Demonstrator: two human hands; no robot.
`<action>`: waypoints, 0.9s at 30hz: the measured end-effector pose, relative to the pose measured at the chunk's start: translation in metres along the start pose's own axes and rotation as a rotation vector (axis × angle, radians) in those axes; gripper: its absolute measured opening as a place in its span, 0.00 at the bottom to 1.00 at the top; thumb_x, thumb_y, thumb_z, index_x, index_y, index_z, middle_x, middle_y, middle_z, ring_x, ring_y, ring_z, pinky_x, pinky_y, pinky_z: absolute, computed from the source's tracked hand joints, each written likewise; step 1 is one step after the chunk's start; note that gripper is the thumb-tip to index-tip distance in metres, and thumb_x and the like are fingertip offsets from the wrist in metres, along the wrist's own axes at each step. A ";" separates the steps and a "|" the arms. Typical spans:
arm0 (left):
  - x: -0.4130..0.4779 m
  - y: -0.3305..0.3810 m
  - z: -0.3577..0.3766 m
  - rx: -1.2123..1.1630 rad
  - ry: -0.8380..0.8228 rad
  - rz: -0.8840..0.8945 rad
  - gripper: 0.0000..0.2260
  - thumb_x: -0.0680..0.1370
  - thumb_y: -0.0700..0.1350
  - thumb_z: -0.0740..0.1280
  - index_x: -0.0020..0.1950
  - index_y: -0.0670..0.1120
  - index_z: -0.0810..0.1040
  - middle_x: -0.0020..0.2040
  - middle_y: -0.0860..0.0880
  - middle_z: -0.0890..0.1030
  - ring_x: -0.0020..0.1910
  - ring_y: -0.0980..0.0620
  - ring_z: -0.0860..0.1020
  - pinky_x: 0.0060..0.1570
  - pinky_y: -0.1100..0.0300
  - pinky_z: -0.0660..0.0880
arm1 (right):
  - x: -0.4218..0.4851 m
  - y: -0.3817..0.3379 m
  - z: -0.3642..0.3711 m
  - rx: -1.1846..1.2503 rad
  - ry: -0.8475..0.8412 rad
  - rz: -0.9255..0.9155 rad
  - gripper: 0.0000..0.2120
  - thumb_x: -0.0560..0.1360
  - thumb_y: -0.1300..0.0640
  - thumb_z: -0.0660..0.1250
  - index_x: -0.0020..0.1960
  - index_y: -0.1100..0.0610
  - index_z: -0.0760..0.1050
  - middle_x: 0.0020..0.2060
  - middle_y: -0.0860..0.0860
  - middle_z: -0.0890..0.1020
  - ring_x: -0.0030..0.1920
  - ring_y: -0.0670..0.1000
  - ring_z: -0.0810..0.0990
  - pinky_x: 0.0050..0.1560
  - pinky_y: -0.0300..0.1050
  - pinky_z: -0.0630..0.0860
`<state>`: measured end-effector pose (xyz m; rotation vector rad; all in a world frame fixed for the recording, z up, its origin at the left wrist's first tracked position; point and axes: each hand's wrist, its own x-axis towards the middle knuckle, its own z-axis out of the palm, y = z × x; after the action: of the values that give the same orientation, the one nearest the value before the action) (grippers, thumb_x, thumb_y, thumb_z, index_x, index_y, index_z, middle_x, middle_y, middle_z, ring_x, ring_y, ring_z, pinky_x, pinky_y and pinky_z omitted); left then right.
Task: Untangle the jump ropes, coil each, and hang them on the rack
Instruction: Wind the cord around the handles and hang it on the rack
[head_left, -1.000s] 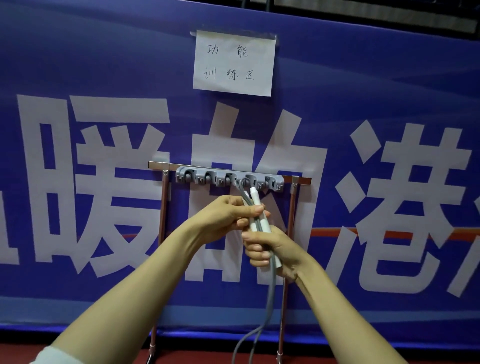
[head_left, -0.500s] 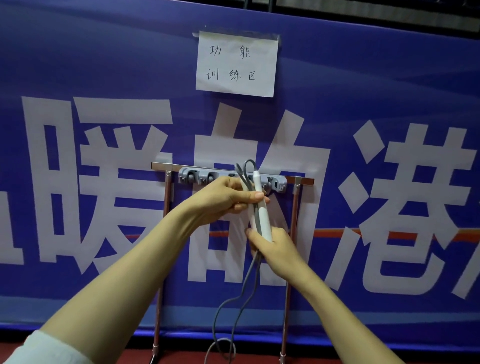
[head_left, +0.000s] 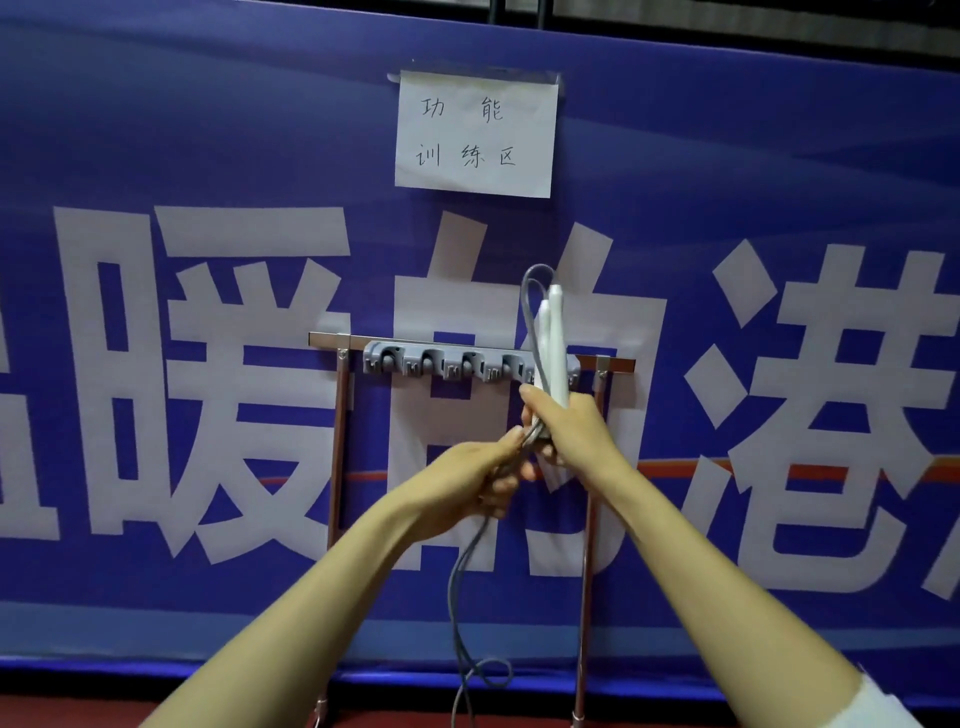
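Jump rope (head_left: 456, 613) held up in front of the rack (head_left: 457, 361)
Right hand (head_left: 569, 431) grips both white handles (head_left: 553, 343) upright; left hand (head_left: 467, 480), just below it, grips the grey cord, which hangs down under both hands.

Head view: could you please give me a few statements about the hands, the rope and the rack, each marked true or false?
1. The right hand holds both white handles upright. True.
2. The left hand is open and touches nothing. False: it grips the grey cord just below the handles.
3. The cord hangs coiled on the rack. False: it trails loose from the left hand toward the floor, and the hooks in view are bare.
4. A paper sign is fixed to the banner above the rack. True.
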<state>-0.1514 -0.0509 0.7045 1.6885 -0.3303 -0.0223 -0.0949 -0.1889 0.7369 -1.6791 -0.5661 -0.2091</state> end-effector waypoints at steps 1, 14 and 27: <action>0.000 0.000 -0.006 -0.002 -0.003 0.017 0.19 0.80 0.58 0.58 0.43 0.46 0.78 0.30 0.52 0.63 0.30 0.55 0.60 0.34 0.63 0.63 | 0.002 -0.001 -0.003 -0.063 -0.015 -0.029 0.16 0.78 0.53 0.66 0.34 0.57 0.75 0.24 0.50 0.76 0.22 0.43 0.74 0.24 0.36 0.68; -0.004 0.010 -0.047 0.323 -0.176 -0.035 0.12 0.73 0.50 0.71 0.53 0.46 0.78 0.45 0.48 0.77 0.44 0.52 0.74 0.52 0.57 0.73 | -0.035 -0.045 -0.016 -0.280 -0.967 0.029 0.13 0.80 0.61 0.63 0.63 0.59 0.65 0.29 0.43 0.77 0.28 0.44 0.70 0.27 0.35 0.66; 0.019 0.045 -0.034 1.325 -0.326 -0.151 0.10 0.77 0.50 0.70 0.48 0.43 0.83 0.35 0.51 0.78 0.33 0.54 0.73 0.35 0.64 0.71 | -0.008 0.004 0.016 -1.092 -1.097 0.321 0.11 0.78 0.52 0.64 0.42 0.60 0.72 0.28 0.51 0.74 0.25 0.47 0.67 0.25 0.37 0.64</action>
<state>-0.1358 -0.0276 0.7569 3.0366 -0.5091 -0.2356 -0.1029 -0.1762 0.7267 -2.8895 -1.0640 0.8511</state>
